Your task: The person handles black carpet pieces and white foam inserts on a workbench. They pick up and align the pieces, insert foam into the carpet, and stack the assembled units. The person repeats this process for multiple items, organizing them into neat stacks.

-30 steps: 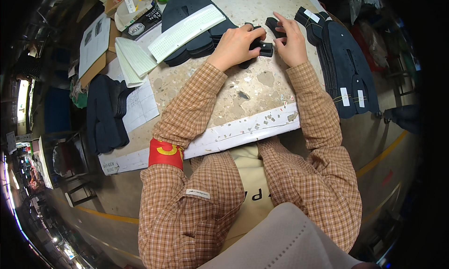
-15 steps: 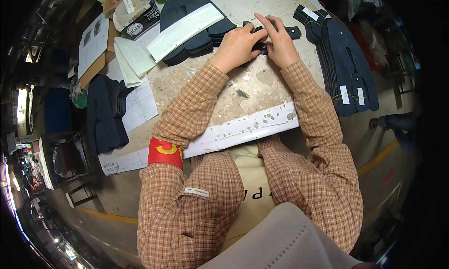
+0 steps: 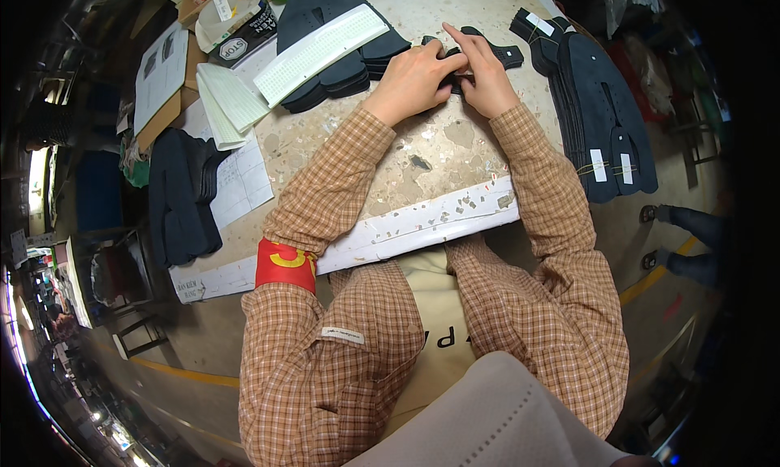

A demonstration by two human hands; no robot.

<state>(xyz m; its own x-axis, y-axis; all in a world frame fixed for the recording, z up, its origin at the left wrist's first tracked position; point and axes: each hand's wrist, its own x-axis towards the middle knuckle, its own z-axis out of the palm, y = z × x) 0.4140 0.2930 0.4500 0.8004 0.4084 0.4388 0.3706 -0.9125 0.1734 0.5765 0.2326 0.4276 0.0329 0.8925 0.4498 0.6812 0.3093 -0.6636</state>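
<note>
At the far middle of the table, my left hand [image 3: 416,79] is closed on a small stack of dark cut pieces [image 3: 453,82]. My right hand [image 3: 486,75] meets it from the other side, its thumb bent in against the same stack and its index finger stretched forward. Fingers hide most of the stack. Just beyond my right hand lies a dark strap-shaped piece [image 3: 509,56] with a small pale mark. Left of my hands is a pile of larger dark blue cut pieces [image 3: 345,79], with a long printed sheet [image 3: 322,51] across it.
Bundled dark pieces with white tags [image 3: 605,118] lie along the right edge. Another dark stack [image 3: 183,199] sits at the left, beside folded papers [image 3: 227,110] and a cardboard box [image 3: 175,101]. The table's white front edge [image 3: 422,227] is worn. A person's legs [image 3: 691,244] show at the right.
Around the stack my fingers have shifted slightly, and more of the strap-shaped piece beyond my right hand shows. At the right, the other person's legs have come further into view.
</note>
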